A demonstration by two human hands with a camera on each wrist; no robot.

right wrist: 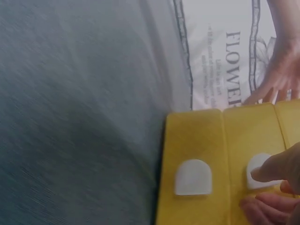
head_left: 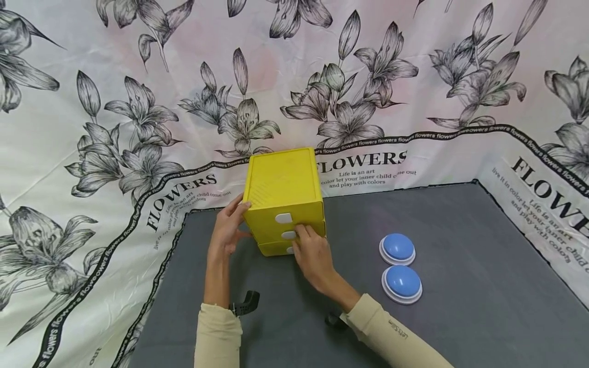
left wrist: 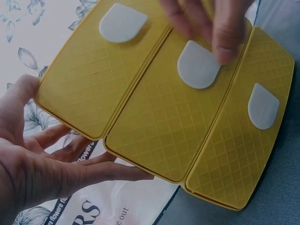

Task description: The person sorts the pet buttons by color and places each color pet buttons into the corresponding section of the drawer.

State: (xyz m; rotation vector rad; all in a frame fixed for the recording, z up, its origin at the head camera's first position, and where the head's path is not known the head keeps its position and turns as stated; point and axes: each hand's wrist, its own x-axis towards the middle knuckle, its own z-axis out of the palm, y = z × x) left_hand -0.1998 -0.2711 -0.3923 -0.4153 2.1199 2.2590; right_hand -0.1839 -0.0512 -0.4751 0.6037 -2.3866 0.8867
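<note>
A yellow box with three drawers (head_left: 284, 179), each with a white rounded handle, stands at the back of the table. My left hand (head_left: 226, 225) rests against its left side. The thumb lies at the top edge and the fingers extend along the side, as the left wrist view shows. At the front, my right hand (head_left: 315, 255) pinches the middle drawer's handle (left wrist: 198, 64); its thumb lies on the white tab, with fingers curled beside it. The bottom drawer's handle (right wrist: 193, 177) is untouched. All three drawer fronts sit nearly flush.
Two blue push buttons with white bases, a farther one (head_left: 399, 247) and a nearer one (head_left: 402, 283), lie to the right of the box. A flower-printed cloth (head_left: 257, 71) hangs behind and beside the dark grey table (head_left: 460, 245).
</note>
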